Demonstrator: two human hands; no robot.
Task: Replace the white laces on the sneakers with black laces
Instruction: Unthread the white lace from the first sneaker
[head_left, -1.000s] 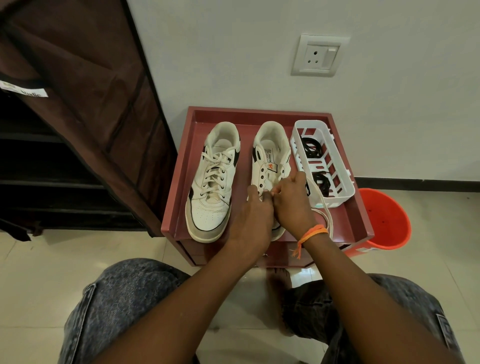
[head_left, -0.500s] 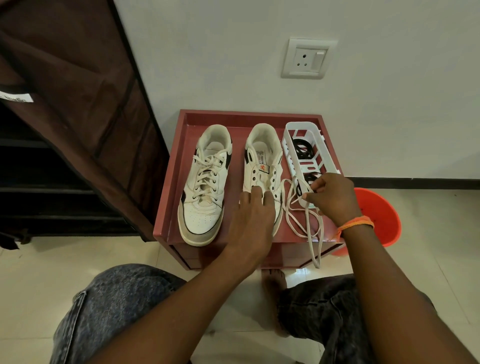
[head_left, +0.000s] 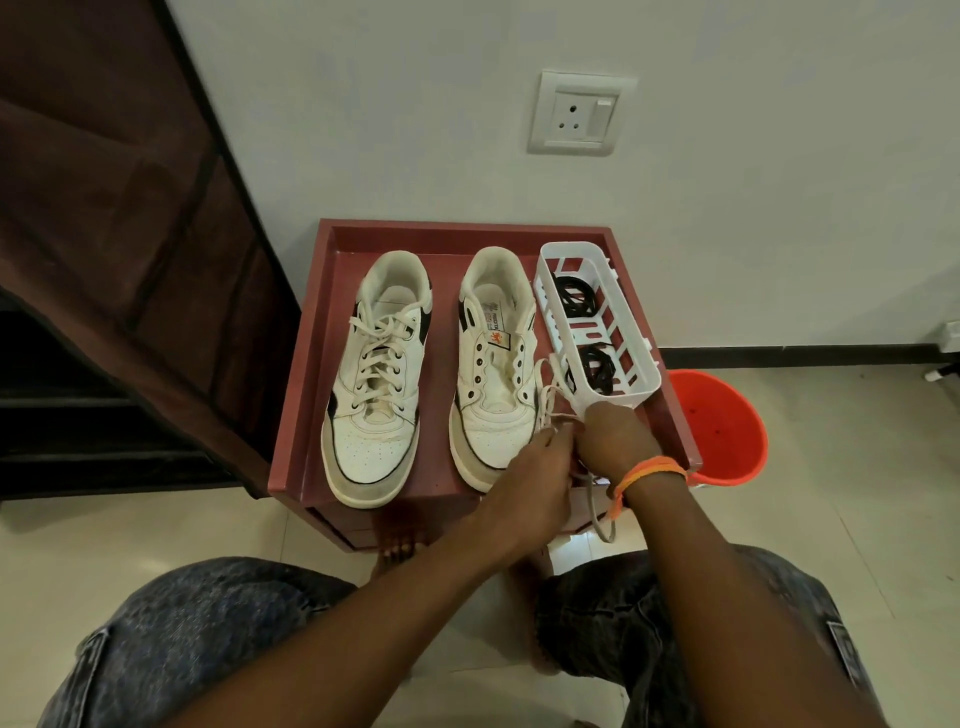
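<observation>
The fingertips of both the left hand and the right hand are tucked out of sight where they meet, so the hold on the white lace can't be made out. The print on the unlaced sneaker's tongue label is too small to read. The frame cuts off the dark fabric cover at left.

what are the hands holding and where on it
Both the left hand and right hand pinch the loose white shoelace along its gathered middle, beside the unlaced sneaker.

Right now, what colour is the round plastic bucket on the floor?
Orange, clearest in the head view.
</observation>
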